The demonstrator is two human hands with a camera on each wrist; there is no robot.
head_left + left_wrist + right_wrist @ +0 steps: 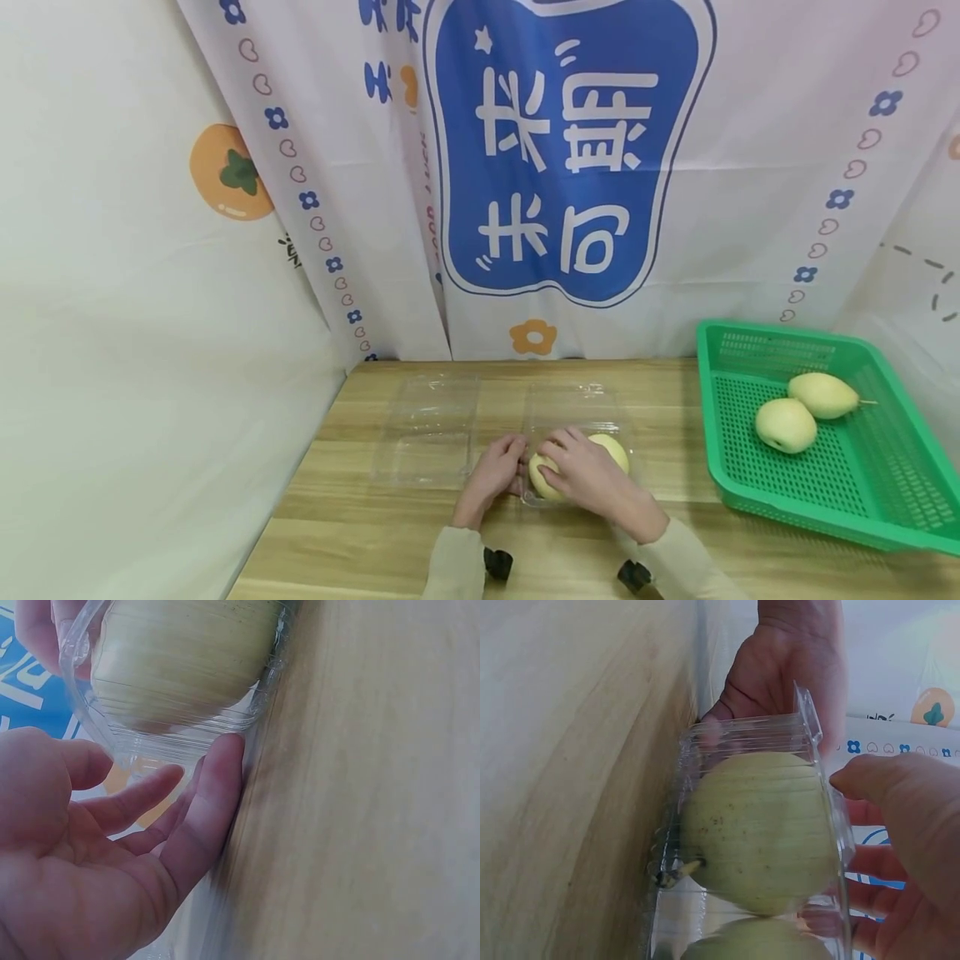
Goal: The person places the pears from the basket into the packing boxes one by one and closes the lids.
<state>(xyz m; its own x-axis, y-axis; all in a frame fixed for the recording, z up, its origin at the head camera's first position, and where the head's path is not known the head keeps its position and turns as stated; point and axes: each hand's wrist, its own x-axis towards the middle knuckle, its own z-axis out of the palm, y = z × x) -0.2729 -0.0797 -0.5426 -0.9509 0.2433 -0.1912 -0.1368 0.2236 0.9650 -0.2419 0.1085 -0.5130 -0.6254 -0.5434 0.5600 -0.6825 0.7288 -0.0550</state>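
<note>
A makeshift staged booth, more like a small fruit-packing or recording set than a home. Beyond the hands hangs a white printed cloth backdrop (570, 167) with a big blue panel of white characters, little flowers and an orange persimmon (228, 172). Under them is a light wooden tabletop (375, 533). Well to the right sits a green plastic basket (870, 500).
</note>
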